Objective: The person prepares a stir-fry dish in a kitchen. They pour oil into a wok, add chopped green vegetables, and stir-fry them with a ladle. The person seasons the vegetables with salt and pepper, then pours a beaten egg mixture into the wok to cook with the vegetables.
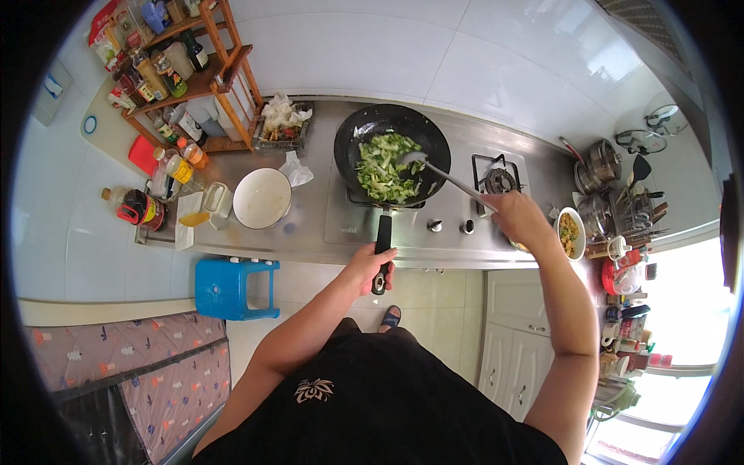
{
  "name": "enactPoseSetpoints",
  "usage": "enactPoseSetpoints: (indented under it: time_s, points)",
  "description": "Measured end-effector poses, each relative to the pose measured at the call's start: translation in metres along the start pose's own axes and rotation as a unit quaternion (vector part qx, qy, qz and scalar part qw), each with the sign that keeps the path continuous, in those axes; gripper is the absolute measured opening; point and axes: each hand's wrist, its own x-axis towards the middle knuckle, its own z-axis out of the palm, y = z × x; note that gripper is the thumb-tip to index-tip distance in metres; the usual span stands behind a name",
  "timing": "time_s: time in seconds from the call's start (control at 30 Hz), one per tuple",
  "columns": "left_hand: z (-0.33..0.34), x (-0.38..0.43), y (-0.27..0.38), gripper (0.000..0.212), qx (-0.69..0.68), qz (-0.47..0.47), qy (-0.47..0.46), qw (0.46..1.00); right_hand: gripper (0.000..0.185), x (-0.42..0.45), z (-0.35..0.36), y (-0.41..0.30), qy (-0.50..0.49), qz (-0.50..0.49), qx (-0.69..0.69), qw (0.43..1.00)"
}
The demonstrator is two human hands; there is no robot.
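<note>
My left hand (370, 266) is wrapped around the black handle (383, 238) of a dark wok (349, 136). The wok sits over the left burner of a steel gas cooktop (349, 224). Chopped green leafy vegetables (381, 168) lie in its middle and lower part. With my right hand (519, 218) I grip a long metal spatula (456, 181), held slantwise over the wok's right rim. Its rounded head rests among the vegetables at their right side. My fingers hide the far end of the spatula's handle.
Left of the wok stand a white bowl (262, 199), a wire basket (285, 131) and a wooden rack of bottles (200, 87). An uncovered burner (500, 180) and a bowl of cooked food (571, 233) are to the right. A blue plastic stool (232, 289) stands below the counter.
</note>
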Motion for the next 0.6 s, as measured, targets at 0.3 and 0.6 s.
enactPoseSetpoints:
  time_s: [0.3, 0.6]
  points:
    - [-0.008, 0.014, -0.002, 0.017, -0.045, -0.010, -0.006, 0.999, 0.041, 0.038, 0.107, -0.027, 0.096, 0.164, 0.450, 0.872]
    - [-0.001, 0.009, 0.009, 0.021, -0.047, -0.032, -0.006, 0.998, 0.041, 0.007, 0.048, -0.032, 0.041, -0.084, 0.140, 0.986]
